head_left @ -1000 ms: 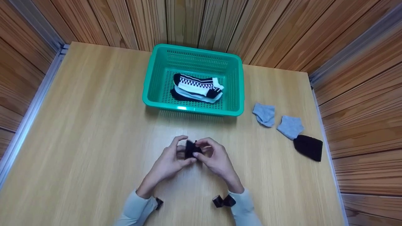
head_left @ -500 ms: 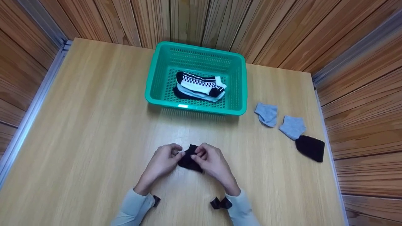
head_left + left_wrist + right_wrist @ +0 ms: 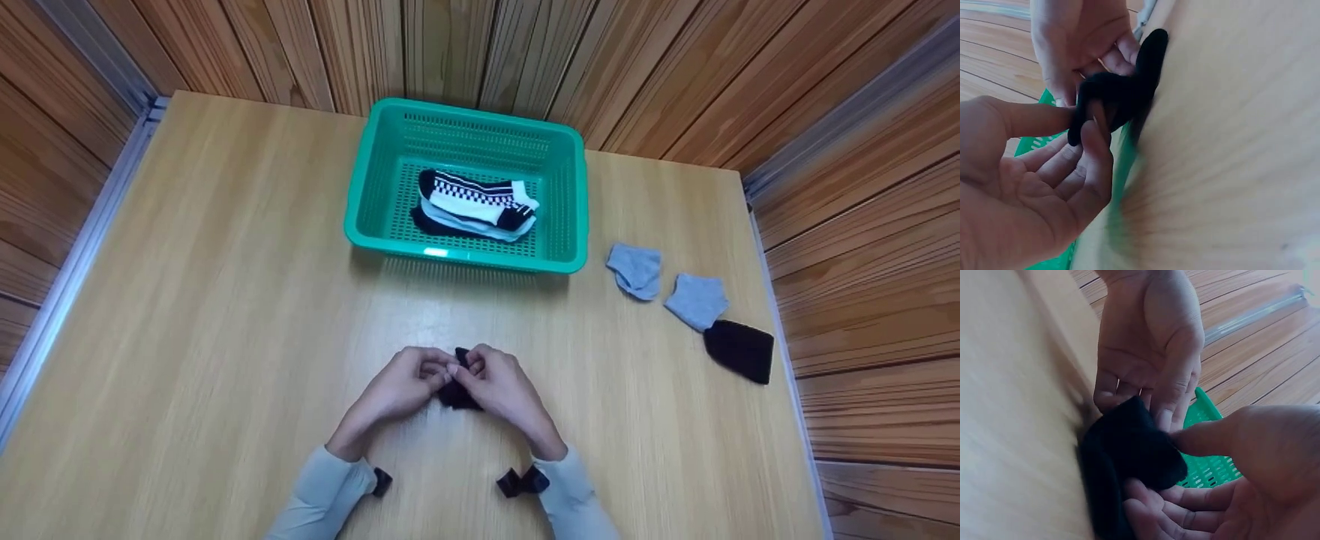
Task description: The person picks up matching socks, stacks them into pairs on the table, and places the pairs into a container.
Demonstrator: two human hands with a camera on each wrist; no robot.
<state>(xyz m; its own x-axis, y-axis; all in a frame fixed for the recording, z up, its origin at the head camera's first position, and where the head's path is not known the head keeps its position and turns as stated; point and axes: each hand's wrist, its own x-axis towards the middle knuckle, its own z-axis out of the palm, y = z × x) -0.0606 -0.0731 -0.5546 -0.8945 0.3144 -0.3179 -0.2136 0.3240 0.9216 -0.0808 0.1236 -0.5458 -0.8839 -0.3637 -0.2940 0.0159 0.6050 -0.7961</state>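
Note:
A small black sock (image 3: 459, 396) is held between both hands, just above the table near its front middle. My left hand (image 3: 399, 385) pinches its left side between thumb and fingers. In the left wrist view the black cloth (image 3: 1120, 93) shows a folded-over opening at the fingertips. My right hand (image 3: 504, 388) pinches the other side; in the right wrist view its thumb and curled fingers (image 3: 1145, 500) are on the dark fabric. The fingers hide much of the sock from above.
A green basket (image 3: 465, 261) stands at the back, with a patterned white-and-black sock (image 3: 472, 201) on top of other socks. To the right lie two grey socks (image 3: 634, 271) (image 3: 697, 301) and another black sock (image 3: 739, 352). Wood-panelled walls border the table.
The black sock, upright between the hands a second ago, was lowered and spread flatter, then bunched up. My left hand has moved right, bringing both hands' fingertips together.

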